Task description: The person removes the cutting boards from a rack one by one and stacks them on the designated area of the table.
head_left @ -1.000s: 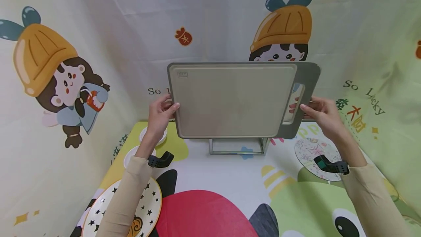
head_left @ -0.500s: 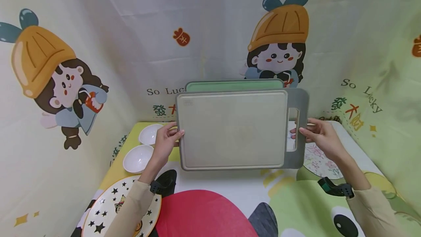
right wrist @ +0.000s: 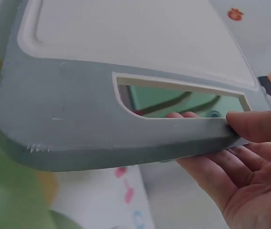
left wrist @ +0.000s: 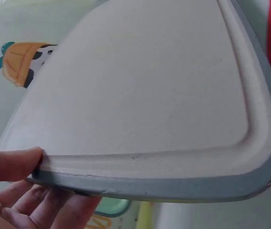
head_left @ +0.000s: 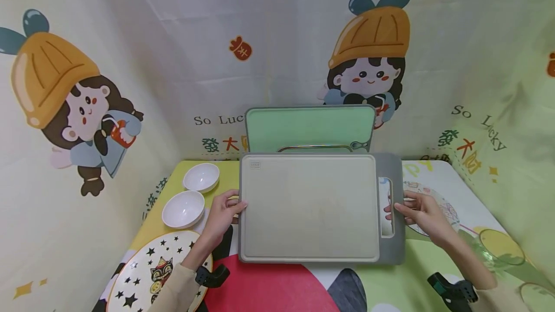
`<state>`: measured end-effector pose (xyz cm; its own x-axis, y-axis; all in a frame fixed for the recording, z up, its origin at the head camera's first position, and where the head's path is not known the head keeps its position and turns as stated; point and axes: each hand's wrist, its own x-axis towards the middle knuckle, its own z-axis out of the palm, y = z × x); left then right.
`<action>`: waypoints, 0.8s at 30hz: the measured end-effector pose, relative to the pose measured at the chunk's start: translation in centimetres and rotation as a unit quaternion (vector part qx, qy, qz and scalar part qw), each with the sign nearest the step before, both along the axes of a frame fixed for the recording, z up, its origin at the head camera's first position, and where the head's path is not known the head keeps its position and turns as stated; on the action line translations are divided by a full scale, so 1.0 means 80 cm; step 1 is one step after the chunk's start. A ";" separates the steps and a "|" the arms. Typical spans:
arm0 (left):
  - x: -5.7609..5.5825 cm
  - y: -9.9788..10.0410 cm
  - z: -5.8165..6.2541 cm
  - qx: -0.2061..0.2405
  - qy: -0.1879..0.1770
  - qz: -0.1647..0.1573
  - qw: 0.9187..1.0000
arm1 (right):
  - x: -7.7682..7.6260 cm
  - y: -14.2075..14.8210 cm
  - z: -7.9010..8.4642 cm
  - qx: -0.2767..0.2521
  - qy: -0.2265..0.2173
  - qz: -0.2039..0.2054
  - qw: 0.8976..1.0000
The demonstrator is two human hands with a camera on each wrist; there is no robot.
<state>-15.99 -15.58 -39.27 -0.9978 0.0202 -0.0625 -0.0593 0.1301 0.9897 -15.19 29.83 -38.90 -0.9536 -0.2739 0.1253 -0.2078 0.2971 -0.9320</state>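
Grey board (head_left: pixel 309 208) is held between both sets of fingers: left hand (head_left: pixel 224 213) pinching one end, right hand (head_left: pixel 419 212) curled round the slotted handle (right wrist: pixel 164 136). Holding step, seemingly; table (head_left: pixel 438 170) contact can't really be told. Level grips are probably called for next.

The cutting board (head_left: pixel 310 208) is basically greige with a darker grey rim and handle end, and the back board (head_left: pixel 310 126) near the far edge of the worktop (head_left: pixel 269 283) is mint green edged in grey. Both bowls (head_left: pixel 183 209) along the left edge are plain white, while the near-left corner's plate (head_left: pixel 147 276) rocks black stars on white, rimmed in orange.
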 end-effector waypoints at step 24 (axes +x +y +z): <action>0.030 -0.003 -0.076 -0.025 -0.112 -0.045 0.992 | 0.028 0.004 -0.066 -0.048 -0.183 0.073 0.979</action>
